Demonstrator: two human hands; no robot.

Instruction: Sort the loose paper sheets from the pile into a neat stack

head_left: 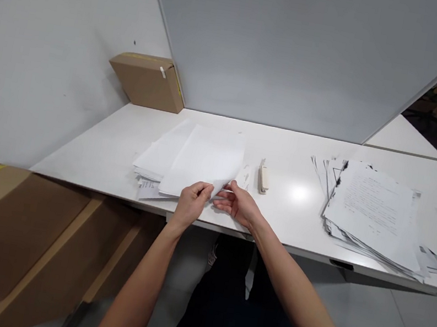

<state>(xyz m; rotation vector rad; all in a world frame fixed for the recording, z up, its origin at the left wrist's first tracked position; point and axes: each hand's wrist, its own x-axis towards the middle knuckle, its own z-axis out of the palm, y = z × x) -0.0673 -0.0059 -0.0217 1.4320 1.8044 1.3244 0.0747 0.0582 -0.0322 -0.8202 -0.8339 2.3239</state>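
Observation:
White paper sheets (211,157) lie at the middle of the white table, blank side up. My left hand (192,202) pinches their near edge close to the right corner. At that corner my right hand (237,203) curls round the edge, its thumb on top and the other fingers partly under the lifted paper. A fanned stack of white papers (157,154) sits just left, partly beneath these sheets. To the right of my hands rests a cream stapler (263,179), touched by neither hand.
A messy pile of printed papers (378,212) lies on the right of the white table (92,137). One cardboard box (148,82) stands at the back left, by a grey panel (304,49). Large cardboard boxes (6,228) fill the floor at lower left.

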